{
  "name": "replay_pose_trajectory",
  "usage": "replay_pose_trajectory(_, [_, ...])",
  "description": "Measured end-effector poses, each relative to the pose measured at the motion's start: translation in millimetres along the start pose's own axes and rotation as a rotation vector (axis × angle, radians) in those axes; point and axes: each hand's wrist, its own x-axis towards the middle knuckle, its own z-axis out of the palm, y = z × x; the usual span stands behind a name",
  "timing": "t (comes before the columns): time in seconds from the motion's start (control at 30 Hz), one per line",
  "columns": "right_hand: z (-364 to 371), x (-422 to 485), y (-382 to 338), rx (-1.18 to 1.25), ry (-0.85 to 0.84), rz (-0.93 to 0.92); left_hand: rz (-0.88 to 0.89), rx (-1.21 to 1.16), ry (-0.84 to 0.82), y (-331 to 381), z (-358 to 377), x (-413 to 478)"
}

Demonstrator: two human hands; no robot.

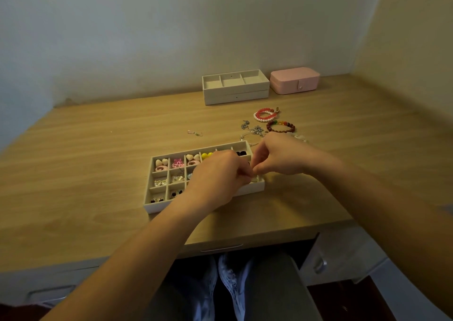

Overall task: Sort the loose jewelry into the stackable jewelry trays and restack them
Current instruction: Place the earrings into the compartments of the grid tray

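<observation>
Meeting over the right end of the compartment tray (157, 206), both hands work fingertip to fingertip. Left hand (215, 176) lies across the tray's middle with fingers curled and pinched shut; right hand (277, 155) comes in from the right, thumb and forefinger pinched toward the left hand's tips. Whatever sits between the two pinches is too small to make out — cannot tell what either grip holds.

The tray sits near the front edge of the wooden desk (85, 164), slightly angled. Its visible cells hold small pieces: pale heart-shaped earrings (162, 162) in the far-left cell, a pink flower-shaped piece (178, 164) next to it, yellow beads (207, 155) further right, dark pieces (241, 153) at the far-right cell. Near-left cells hold small gold-wire and dark studs, unclear in detail.

Loose jewelry lies on the surface beyond the tray, toward the right: a red-and-white bead bracelet (264, 114), a dark red bracelet with coloured beads (280, 126) just beside it, and a tangle of silver chain (255, 130) between those and the tray. A lone small hook earring (195, 132) lies apart to the left of the chains.

At the back edge, against the wall — two stacked trays (235, 92), top one with three bare cells, and a closed pink jewelry box (294, 80) touching their right side.
</observation>
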Motion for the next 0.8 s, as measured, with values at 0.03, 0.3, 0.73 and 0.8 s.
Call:
replay_pose_trajectory(0.03, [0.5, 0.6, -0.3, -0.017, 0.001, 0.006, -0.012, -0.004, -0.011, -1.0, -0.3, 1.5])
replay_pose_trajectory(0.3, [7.1, -0.8, -8.3, -0.144, 0.058, 0.028, -0.05, -0.056, -0.211, -7.4, -4.7, 12.1])
replay_pose_trajectory(0.73, [13.5, -1.1, -14.2, -0.269, 0.158, 0.051, -0.017, -0.054, -0.287, -4.8, -13.5, 6.5])
replay_pose_trajectory(0.8, [12.5, -1.3, -13.7, -0.266, 0.158, 0.046, -0.008, -0.075, -0.272, -4.7, -12.9, 6.1])
